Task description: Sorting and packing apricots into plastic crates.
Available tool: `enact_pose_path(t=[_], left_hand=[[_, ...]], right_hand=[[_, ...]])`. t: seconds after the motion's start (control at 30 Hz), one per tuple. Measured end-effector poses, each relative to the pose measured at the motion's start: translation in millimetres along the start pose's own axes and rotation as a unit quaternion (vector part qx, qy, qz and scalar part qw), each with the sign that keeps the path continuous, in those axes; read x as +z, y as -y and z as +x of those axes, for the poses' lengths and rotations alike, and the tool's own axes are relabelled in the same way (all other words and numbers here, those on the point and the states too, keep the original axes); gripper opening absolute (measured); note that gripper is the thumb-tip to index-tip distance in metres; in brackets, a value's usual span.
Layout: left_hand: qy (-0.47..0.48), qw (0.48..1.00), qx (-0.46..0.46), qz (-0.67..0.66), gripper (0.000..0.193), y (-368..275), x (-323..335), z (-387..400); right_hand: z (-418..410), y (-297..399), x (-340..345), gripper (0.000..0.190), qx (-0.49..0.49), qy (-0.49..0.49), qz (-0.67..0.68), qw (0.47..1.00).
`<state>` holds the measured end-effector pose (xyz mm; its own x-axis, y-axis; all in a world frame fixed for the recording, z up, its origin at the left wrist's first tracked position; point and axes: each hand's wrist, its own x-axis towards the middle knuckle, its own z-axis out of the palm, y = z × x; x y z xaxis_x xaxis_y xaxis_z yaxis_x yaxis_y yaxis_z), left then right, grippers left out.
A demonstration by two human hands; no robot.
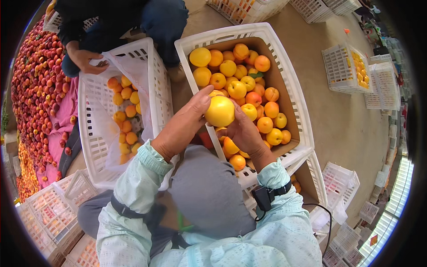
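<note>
A smooth yellow nectarine (219, 111) is held up between my two hands. The fingers and thumb of my left hand (188, 118) grip it from the left. My right hand (244, 133) touches its right side with the fingertips. Directly below sits a white plastic crate (302, 110) lined with brown cardboard (289, 115). Many yellow and orange nectarines (248, 83) fill it, one with a green leaf (255, 75) beside it. Left of my left hand stands a second white crate (160, 90) with a thin white liner (146, 100) and fewer nectarines (126, 126) inside.
Across from me, a person's hand (87, 60) rests at the second crate's far rim. Red nectarines (36, 90) are heaped on a pink cloth (63, 123) at the left. Stacked crates (53, 210) stand lower left, a filled crate (345, 68) at the right. A black cable (328, 213) hangs near my right arm.
</note>
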<state>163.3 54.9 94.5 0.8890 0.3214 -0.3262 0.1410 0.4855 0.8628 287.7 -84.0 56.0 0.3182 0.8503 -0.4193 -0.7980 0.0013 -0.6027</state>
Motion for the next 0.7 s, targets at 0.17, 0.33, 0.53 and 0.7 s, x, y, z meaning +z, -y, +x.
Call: enact_pose_path(t=[0.17,0.33,0.53,0.7], left_hand=[[-0.079,0.991,0.104,0.009,0.034,-2.5,-31.5,-8.4],[-0.337,0.921,0.179,-0.082,0.016,39.8,-153.6,-46.6],[-0.279,0.862,-0.213,0.365,0.027,157.8,-268.4,-112.7],[-0.265,0.717,-0.256,0.592,0.044,186.4,-278.3,-133.5]], right_hand=[[21.2,19.7,-75.8,0.047,-0.001,-0.051,0.084,0.995],[34.9,76.8,-152.5,0.039,-0.090,-0.129,0.122,0.980],[25.1,7.4,-53.3,0.037,-0.112,-0.115,-0.070,0.985],[35.5,-48.3,25.4,0.031,-0.384,0.115,-0.678,0.616]])
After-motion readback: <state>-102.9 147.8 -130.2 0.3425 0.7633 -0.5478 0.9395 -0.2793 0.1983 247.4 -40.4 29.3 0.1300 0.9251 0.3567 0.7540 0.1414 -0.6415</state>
